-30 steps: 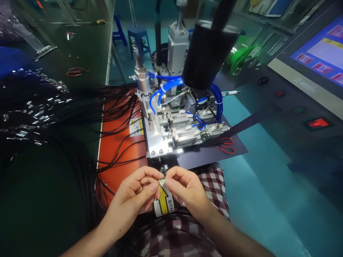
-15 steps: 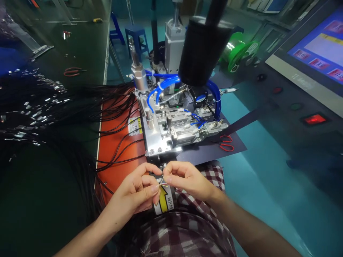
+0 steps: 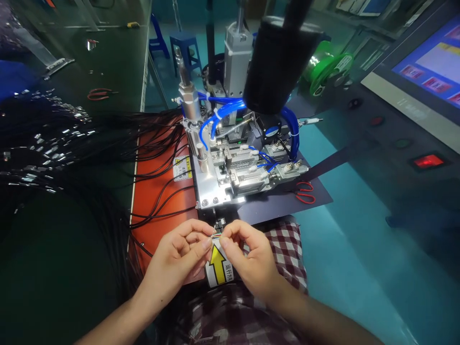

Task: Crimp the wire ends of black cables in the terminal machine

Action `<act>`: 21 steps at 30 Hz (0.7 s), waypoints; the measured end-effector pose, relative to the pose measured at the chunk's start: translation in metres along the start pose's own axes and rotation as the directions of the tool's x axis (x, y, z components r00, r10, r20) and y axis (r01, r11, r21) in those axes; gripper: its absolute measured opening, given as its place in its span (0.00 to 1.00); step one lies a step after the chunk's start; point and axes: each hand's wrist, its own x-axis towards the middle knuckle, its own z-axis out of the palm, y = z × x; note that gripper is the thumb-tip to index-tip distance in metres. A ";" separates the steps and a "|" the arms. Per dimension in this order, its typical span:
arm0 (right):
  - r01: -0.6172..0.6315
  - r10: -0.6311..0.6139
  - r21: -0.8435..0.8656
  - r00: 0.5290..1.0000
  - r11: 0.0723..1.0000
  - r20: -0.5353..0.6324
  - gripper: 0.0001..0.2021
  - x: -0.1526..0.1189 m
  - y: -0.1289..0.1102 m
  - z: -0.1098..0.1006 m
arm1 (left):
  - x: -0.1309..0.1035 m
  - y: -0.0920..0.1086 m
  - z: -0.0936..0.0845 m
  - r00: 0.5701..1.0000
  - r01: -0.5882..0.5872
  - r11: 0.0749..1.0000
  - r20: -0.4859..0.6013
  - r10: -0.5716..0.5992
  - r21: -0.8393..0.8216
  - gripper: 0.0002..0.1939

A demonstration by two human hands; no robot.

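Note:
Between my two hands runs a short bundle of thin coloured wires (image 3: pixel 216 235), with green, red and white strands showing. My left hand (image 3: pixel 181 249) pinches it from the left, thumb against the fingers. From the right, my right hand (image 3: pixel 247 251) pinches the other end of the strands between thumb and forefinger. Both hands are just in front of a metal machine (image 3: pixel 240 163) with blue air tubes. Below the fingers lies a white label with a yellow arrow (image 3: pixel 217 268). The wire tips inside my right fingers are hidden.
Black cables (image 3: pixel 158 127) cross an orange surface (image 3: pixel 153 191) on the left. Red-handled scissors (image 3: pixel 305 192) lie on the dark plate to the right. A black cylinder (image 3: pixel 278 67) hangs over the machine. A control screen (image 3: pixel 431 72) stands at right, a green spool (image 3: pixel 328 69) behind.
The wires were fanned out at an angle; now they lie together in a level line between both hands. My right hand has turned and closed on their right end.

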 end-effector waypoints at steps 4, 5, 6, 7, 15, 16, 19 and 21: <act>-0.009 0.009 0.000 0.994 1.000 -0.111 0.05 -0.011 0.001 0.016 | -0.001 -0.003 0.002 0.998 -0.009 1.000 -0.065 0.009 0.000 0.11; -0.046 0.053 0.063 0.993 0.997 -0.105 0.05 -0.011 0.000 0.019 | -0.002 -0.003 0.002 0.998 -0.019 1.000 -0.059 0.018 -0.016 0.11; -0.101 0.113 0.154 0.991 0.983 -0.073 0.05 -0.010 0.000 0.020 | -0.003 -0.003 0.001 0.998 -0.036 0.999 -0.046 0.034 -0.032 0.11; -0.169 0.178 0.254 0.984 0.952 -0.013 0.06 -0.008 -0.002 0.020 | -0.003 -0.003 0.000 0.998 -0.055 0.998 -0.025 0.054 -0.044 0.10; -0.247 0.156 0.300 0.942 0.921 0.297 0.08 0.016 -0.010 -0.013 | -0.004 0.005 -0.006 0.980 -0.024 0.999 0.197 0.033 -0.044 0.11; -0.203 0.119 0.250 0.942 0.947 0.313 0.07 0.018 -0.011 -0.017 | -0.004 0.006 -0.005 0.979 -0.016 0.999 0.201 0.023 -0.035 0.11; -0.056 0.009 0.119 0.931 0.991 0.364 0.04 0.022 -0.014 -0.026 | -0.004 0.007 -0.003 0.981 0.001 1.000 0.195 -0.003 0.013 0.12; 0.049 -0.066 0.052 0.919 0.997 0.389 0.04 0.025 -0.016 -0.029 | -0.004 0.008 -0.003 0.983 0.007 0.998 0.183 -0.018 0.062 0.12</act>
